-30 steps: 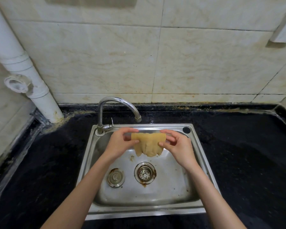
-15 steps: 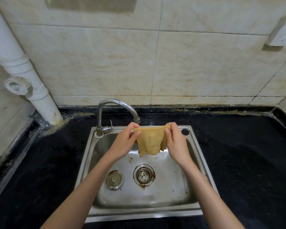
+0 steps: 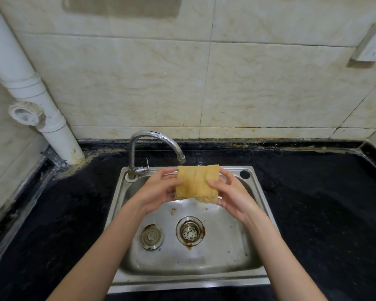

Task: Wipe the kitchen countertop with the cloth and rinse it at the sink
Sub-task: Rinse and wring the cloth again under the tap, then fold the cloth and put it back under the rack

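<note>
Holding folded tan square cloth (image 3: 196, 184) over stainless steel sink (image 3: 256, 213), just below curved chrome faucet (image 3: 154, 140) spout. Left hand (image 3: 155, 192) and right hand (image 3: 230, 195) each pinching one side. No water apparently running. Needing tap opened, cloth kept centred under spout.

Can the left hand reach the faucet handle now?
Probably yes: the faucet handle is just beside the left hand with nothing between, but that hand must first release the cloth.
</note>
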A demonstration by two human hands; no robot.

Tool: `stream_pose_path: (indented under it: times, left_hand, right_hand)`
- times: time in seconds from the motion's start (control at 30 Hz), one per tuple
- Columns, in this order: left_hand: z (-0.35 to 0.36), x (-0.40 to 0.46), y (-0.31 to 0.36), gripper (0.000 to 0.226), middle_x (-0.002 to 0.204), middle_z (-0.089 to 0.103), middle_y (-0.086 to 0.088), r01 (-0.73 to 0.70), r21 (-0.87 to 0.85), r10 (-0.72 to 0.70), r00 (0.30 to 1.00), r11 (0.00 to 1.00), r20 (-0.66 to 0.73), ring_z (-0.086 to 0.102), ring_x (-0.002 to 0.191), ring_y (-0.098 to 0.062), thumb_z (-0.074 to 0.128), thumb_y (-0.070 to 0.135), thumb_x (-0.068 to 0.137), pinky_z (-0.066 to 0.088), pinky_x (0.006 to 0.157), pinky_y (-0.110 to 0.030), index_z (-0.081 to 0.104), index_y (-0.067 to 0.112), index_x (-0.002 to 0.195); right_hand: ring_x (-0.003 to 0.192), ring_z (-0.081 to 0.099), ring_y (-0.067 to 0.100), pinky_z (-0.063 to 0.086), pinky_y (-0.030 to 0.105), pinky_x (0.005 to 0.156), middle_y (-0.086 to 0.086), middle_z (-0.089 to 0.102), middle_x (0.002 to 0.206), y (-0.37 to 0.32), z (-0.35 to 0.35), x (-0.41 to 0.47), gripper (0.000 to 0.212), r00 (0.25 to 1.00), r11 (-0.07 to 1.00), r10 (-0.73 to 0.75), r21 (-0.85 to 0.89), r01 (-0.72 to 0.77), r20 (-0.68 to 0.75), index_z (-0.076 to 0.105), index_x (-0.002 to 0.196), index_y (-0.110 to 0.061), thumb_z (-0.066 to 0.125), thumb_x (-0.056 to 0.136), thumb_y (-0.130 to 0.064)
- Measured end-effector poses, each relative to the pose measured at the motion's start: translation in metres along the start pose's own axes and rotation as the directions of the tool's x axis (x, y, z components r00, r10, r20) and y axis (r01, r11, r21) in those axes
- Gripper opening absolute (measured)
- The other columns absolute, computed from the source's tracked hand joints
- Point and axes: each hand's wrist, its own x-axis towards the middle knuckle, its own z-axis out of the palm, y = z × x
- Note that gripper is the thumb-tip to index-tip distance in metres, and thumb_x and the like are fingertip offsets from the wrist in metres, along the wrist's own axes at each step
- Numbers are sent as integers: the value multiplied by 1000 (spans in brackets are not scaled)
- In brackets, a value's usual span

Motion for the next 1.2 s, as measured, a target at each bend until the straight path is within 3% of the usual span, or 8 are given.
stream_pose_path:
  times: [0.1, 0.27, 0.43, 0.6, 0.77, 0.97, 1.07, 1.2]
  left_hand:
    - [-1, 1, -2, 45, 110, 61, -10, -62, 91, 67, 997, 994, -48, 63, 90, -27, 60, -2, 84, 52, 84, -46, 43, 7, 124]
    - [0, -2, 2, 51, 110, 62, -3, -229, 255, 245, 969, 939, -32, 65, 81, -17, 60, 0, 84, 58, 68, -41, 40, 18, 128]
    - [-2, -15, 14, 67, 105, 70, 0, -367, 41, 362, 928, 929, 89, 69, 81, -19, 58, -6, 81, 56, 58, -30, 40, 36, 129]
    - [0, -14, 15, 49, 95, 73, -2, -299, -63, 305, 943, 952, 132, 69, 77, -15, 52, -7, 84, 57, 56, -28, 51, 27, 119]
    - [-1, -13, 10, 39, 108, 69, -8, -260, -107, 271, 956, 960, 114, 68, 87, -21, 61, 15, 76, 59, 66, -34, 57, 11, 115]
    - [-5, -11, 7, 30, 111, 63, -7, -318, 72, 316, 948, 945, 46, 64, 95, -20, 62, -3, 79, 54, 76, -29, 61, 11, 106]
    - [-7, -7, 10, 22, 105, 66, -14, -226, 20, 226, 974, 974, -19, 66, 93, -20, 56, -1, 85, 53, 77, -27, 62, 5, 106]
    - [-8, -9, 19, 16, 96, 67, -12, -124, -58, 124, 992, 991, -4, 67, 86, -20, 54, 0, 87, 56, 72, -28, 62, 4, 101]
  right_hand:
    - [78, 70, 14, 55, 26, 57, 1, 72, 94, 0, 1, -1, 48, 1000, 1000, -1, -30, 1, -4, 47, 124, -18, 60, 84, 5]
    - [82, 69, 14, 55, 26, 64, 1, 73, 96, -2, 2, -1, 47, 999, 992, -44, -116, 41, -22, 45, 131, -13, 57, 88, 1]
    - [92, 69, 23, 56, 33, 78, 10, 73, 98, -18, 3, -24, 56, 930, 909, -365, -200, 367, 46, 46, 129, -28, 55, 86, 6]
    - [85, 66, 11, 53, 23, 69, -1, 74, 90, -20, 5, -23, 35, 939, 917, -344, -215, 337, 7, 69, 94, -17, 49, 86, 11]
    - [76, 60, 11, 49, 20, 59, -2, 68, 89, -15, 6, -17, 28, 975, 960, -211, -203, 194, -68, 70, 87, -20, 47, 94, -6]
    - [93, 61, 23, 56, 39, 75, 11, 61, 106, -14, 10, -10, 16, 998, 995, -50, -83, 47, -43, 56, 110, -17, 51, 95, -20]
    - [91, 68, 21, 57, 27, 74, 12, 69, 100, -15, 10, -6, 42, 993, 995, -94, -19, 93, -69, 51, 118, -14, 63, 82, 2]
    - [80, 70, 15, 55, 21, 71, 8, 74, 86, -23, 19, -2, 38, 972, 970, -224, -111, 216, -70, 56, 112, -5, 62, 79, 12]
